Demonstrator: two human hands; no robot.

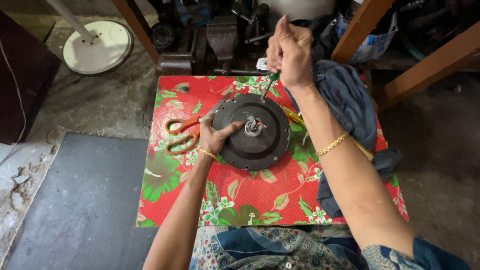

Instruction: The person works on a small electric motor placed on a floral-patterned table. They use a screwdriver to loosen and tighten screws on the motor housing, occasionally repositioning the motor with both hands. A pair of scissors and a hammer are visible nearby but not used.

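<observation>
One round black motor housing (255, 132) lies on my flowered table (250, 195) — one pair of orange scissors (187, 132) just left. My left hand (216, 137) presses its rim, fingers spread. My right hand (289, 52) is clenched round one green-handled screwdriver (270, 82) — tip at the far edge.

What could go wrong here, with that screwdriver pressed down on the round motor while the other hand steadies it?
The screwdriver stands at the rim of the motor; if it slips, the tip might jab the left hand resting on the disc. The right hand grips high on the handle, so the tool may wobble. The scissors lie open beside the left wrist and could nick it.
</observation>
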